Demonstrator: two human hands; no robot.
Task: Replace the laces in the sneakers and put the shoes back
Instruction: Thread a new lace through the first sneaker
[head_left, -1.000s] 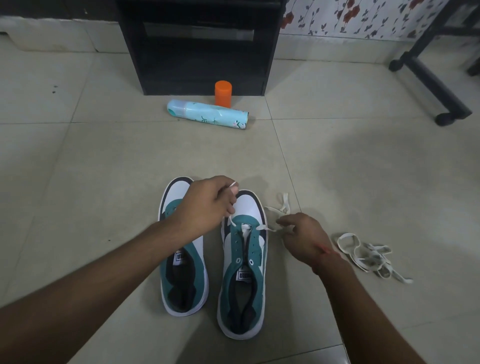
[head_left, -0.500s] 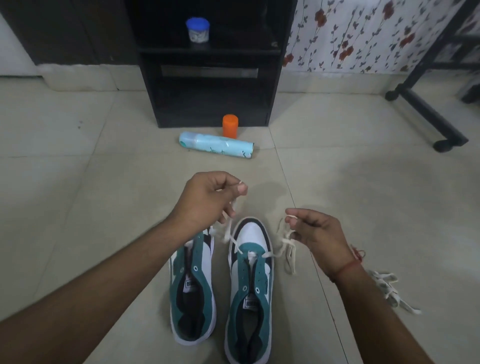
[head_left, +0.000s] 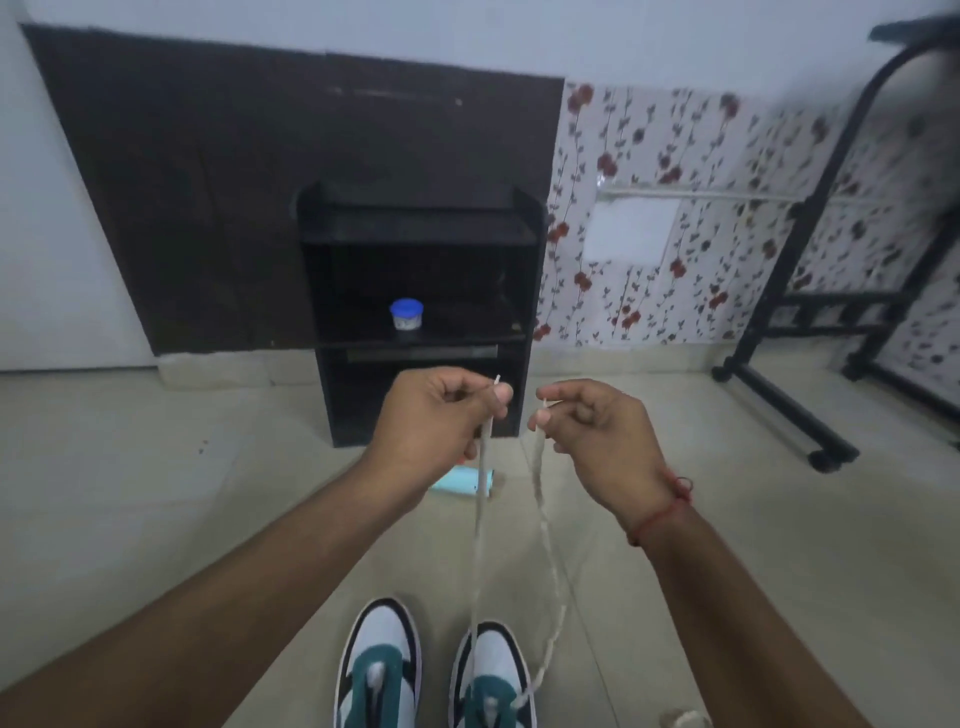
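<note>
Floor: pale tiled floor (head_left: 156, 493) carries everything; no bench here.
Cabinet: one black open-shelved wooden cabinet (head_left: 421, 260) at 12 o'clock against the wall, probably where the shoes go back once laced.
Rack: one black metal wheeled frame (head_left: 779, 405) at 2 o'clock, apart from the work.
Sneakers: two white-and-teal low sneakers, side by side at 6 o'clock with toes pointing away; left sneaker (head_left: 382, 665) shows no lace strand rising from it, right sneaker (head_left: 493, 670) has the lace through its lowest eyelets.
Left hand: left hand (head_left: 431, 415) pinches one lace tip between thumb and forefinger, other fingers curled in.
Right hand: right hand (head_left: 592, 431) pinches the other tip the same way.
Lace: one off-white flat cloth lace (head_left: 480, 519), two strands held up taut and level, seemingly to even the ends before threading on.
Spare lace: one pale bundle (head_left: 683, 719) at 5 o'clock, partly cut off.
Spray can: one pale blue can (head_left: 465, 480) lying beyond the hands.
Jar: one small blue-lidded jar (head_left: 406, 314) on the cabinet shelf.
</note>
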